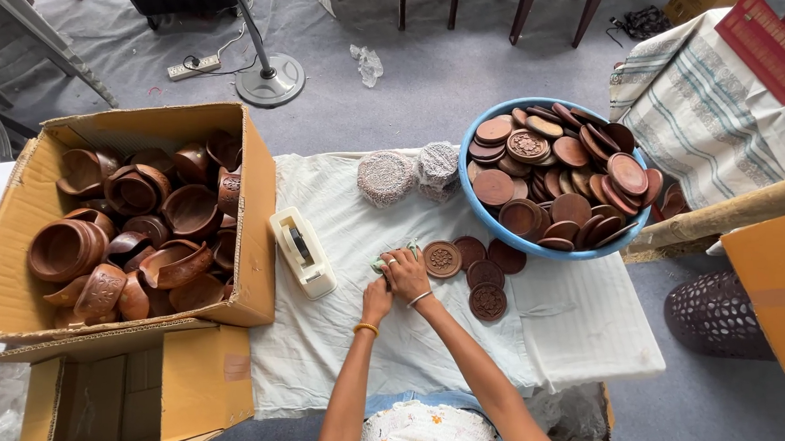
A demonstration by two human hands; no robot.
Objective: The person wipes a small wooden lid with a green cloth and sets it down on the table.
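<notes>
Both hands meet near the middle of the cloth-covered table (586, 327). The right hand (406, 273) lies over the left hand (377, 300), fingers curled around a small greenish bundle (392, 254); what's inside I can't tell. Carved wooden discs (476, 274) lie just beside them, a tape dispenser (302, 252) sits left, and the blue bowl (491, 220) stands at the far right corner.

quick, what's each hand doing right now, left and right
Left hand: closed, pressed against the greenish wrapped bundle on the white cloth.
Right hand: closed over the same bundle from above.
</notes>
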